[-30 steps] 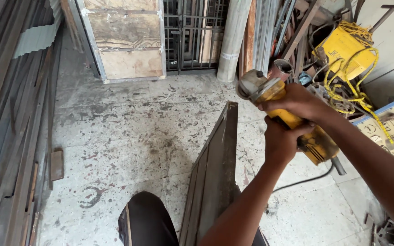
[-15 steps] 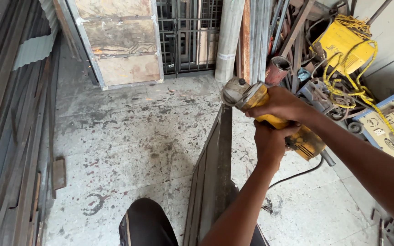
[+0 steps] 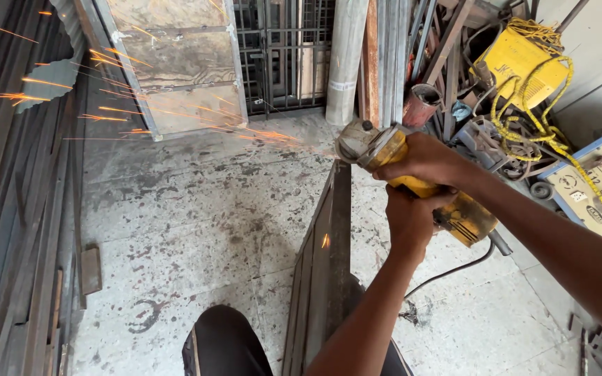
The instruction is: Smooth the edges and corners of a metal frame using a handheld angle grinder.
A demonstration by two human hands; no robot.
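A pale, stained concrete floor (image 3: 196,230) fills most of the view, with dark metal bars (image 3: 8,230) stacked along its left edge and a barred grille (image 3: 283,56) at the back beside a framed panel (image 3: 175,66) leaning upright. A tall, dark steel frame (image 3: 325,271) stands on edge in the middle, running from the bottom of the view up to its top corner near the centre. On the right, a yellow welding machine (image 3: 517,59) draped in yellow cable (image 3: 548,132) sits among scrap, with a blue-and-cream machine (image 3: 597,188) just beside it at the right edge. A yellow angle grinder (image 3: 412,177) is held above and to the right of the frame, its disc end touching the frame's top corner, and orange sparks (image 3: 175,115) stream from there leftward across the floor and panel. The right hand (image 3: 423,160) is wrapped tightly over the grinder's front, near the disc guard, fingers curled around the body. The left hand (image 3: 409,219) is closed around the grinder from below, just behind the right, thumb up against the yellow casing. A dark cord (image 3: 454,268) trails from the grinder's rear to the floor. A small red-rimmed can (image 3: 421,104) stands behind the grinder.
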